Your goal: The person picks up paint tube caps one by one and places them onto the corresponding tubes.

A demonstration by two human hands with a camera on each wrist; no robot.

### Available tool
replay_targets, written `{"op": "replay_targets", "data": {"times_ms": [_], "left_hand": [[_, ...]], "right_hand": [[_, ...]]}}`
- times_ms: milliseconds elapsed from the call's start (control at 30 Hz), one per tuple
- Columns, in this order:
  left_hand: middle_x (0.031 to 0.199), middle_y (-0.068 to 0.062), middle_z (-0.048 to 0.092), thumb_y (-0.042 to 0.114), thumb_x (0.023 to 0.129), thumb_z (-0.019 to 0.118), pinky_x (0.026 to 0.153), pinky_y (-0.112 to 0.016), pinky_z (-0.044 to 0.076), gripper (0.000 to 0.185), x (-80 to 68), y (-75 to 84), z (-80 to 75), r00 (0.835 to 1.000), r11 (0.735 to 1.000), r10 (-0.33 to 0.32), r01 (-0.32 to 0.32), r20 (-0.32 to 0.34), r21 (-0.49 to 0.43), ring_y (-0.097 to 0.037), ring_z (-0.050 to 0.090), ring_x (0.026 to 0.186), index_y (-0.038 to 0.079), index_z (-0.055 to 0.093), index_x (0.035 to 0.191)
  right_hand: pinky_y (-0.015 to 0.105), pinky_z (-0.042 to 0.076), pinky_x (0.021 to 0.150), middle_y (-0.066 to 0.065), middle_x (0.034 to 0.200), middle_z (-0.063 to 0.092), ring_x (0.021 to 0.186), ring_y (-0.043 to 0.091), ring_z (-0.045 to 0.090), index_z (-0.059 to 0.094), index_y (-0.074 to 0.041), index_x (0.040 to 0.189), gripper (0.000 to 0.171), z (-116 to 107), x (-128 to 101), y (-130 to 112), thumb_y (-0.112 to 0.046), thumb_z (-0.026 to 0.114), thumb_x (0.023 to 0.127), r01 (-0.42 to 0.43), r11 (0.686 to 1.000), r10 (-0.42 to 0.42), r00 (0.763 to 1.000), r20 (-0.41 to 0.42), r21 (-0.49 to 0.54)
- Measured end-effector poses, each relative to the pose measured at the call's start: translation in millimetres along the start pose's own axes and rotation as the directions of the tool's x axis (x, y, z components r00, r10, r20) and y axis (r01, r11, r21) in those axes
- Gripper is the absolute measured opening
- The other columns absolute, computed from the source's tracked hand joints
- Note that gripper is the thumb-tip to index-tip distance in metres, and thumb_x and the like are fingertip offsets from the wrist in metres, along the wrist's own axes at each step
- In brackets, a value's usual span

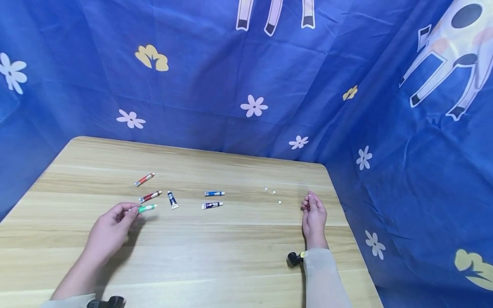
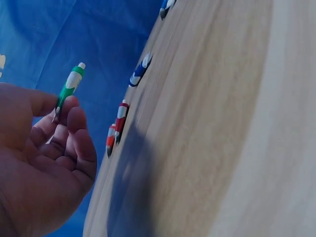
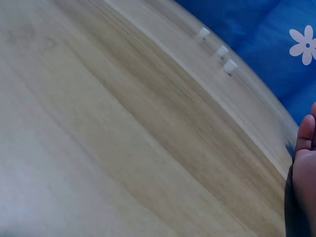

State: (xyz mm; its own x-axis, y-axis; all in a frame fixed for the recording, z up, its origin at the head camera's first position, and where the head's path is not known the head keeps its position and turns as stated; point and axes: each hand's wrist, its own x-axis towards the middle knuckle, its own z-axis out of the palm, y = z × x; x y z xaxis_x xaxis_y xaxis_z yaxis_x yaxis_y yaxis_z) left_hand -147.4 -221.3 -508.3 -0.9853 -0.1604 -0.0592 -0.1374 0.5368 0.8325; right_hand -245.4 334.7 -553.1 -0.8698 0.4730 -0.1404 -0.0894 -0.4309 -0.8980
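Note:
My left hand (image 1: 111,229) pinches a green paint tube (image 1: 147,208) by its tail end, held just over the table with its white tip pointing right. Beyond it lie an orange-red paint tube (image 1: 144,179) and a dark red paint tube (image 1: 150,196). A dark blue paint tube (image 1: 172,199) lies just right of the green one. Near the table's right edge is my right hand (image 1: 315,216), thumb and fingertips together with a small white bit showing at their tips, seemingly a cap. Three small white caps (image 3: 229,67) stand to its left.
A blue paint tube (image 1: 214,193) and a purple paint tube (image 1: 212,205) lie mid-table. The wooden table (image 1: 215,261) meets a blue printed curtain (image 1: 215,85) at the back and right. A black wrist device (image 1: 295,259) sits by the right sleeve.

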Motion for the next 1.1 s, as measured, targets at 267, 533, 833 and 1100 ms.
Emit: {"op": "replay_targets", "data": {"times_ms": [267, 533, 833, 1100], "left_hand": [[0.093, 0.006, 0.071, 0.03, 0.118, 0.045, 0.054, -0.027, 0.051, 0.04, -4.2, 8.7, 4.9, 0.999, 0.999, 0.014, -0.012, 0.047, -0.046, -0.007, 0.061, 0.073, 0.002, 0.061, 0.141], [0.105, -0.013, 0.073, 0.029, 0.117, 0.048, 0.051, -0.028, 0.051, 0.039, -5.6, 13.2, 11.7, 0.999, 0.999, 0.015, -0.013, 0.043, -0.047, -0.009, 0.062, 0.071, 0.0, 0.058, 0.14], [0.106, -0.003, 0.077, 0.03, 0.116, 0.052, 0.057, -0.028, 0.055, 0.035, -7.4, 21.5, 20.5, 0.999, 0.997, 0.023, -0.022, 0.025, -0.068, -0.001, 0.065, 0.082, 0.001, 0.062, 0.133], [0.117, -0.018, 0.078, 0.032, 0.115, 0.053, 0.062, -0.028, 0.056, 0.035, -6.6, 27.7, 24.0, 0.998, 0.997, 0.045, -0.043, 0.034, -0.057, -0.001, 0.066, 0.084, 0.003, 0.063, 0.133]], "right_hand": [[0.019, 0.048, 0.075, -0.002, 0.093, 0.069, 0.081, 0.008, 0.059, 0.066, 0.001, 0.137, 0.029, 1, -7, -3, -0.009, 0.058, 0.111, -0.055, 0.995, 0.058, 0.998, -0.036, 0.087], [0.02, 0.048, 0.071, -0.002, 0.089, 0.072, 0.078, 0.009, 0.059, 0.077, -0.007, 0.121, 0.018, 2, -18, -2, -0.007, 0.065, 0.107, -0.061, 0.991, 0.067, 0.997, -0.047, 0.115], [0.017, 0.052, 0.068, -0.002, 0.088, 0.072, 0.073, 0.006, 0.061, 0.077, -0.011, 0.104, 0.017, 14, -34, 0, -0.004, 0.063, 0.108, -0.061, 0.996, 0.064, 0.997, -0.052, 0.06], [0.017, 0.054, 0.066, 0.0, 0.084, 0.074, 0.069, 0.006, 0.064, 0.079, -0.007, 0.094, 0.018, 35, -46, -1, 0.002, 0.067, 0.104, -0.005, 0.995, 0.005, 1.0, 0.002, 0.102]]}}
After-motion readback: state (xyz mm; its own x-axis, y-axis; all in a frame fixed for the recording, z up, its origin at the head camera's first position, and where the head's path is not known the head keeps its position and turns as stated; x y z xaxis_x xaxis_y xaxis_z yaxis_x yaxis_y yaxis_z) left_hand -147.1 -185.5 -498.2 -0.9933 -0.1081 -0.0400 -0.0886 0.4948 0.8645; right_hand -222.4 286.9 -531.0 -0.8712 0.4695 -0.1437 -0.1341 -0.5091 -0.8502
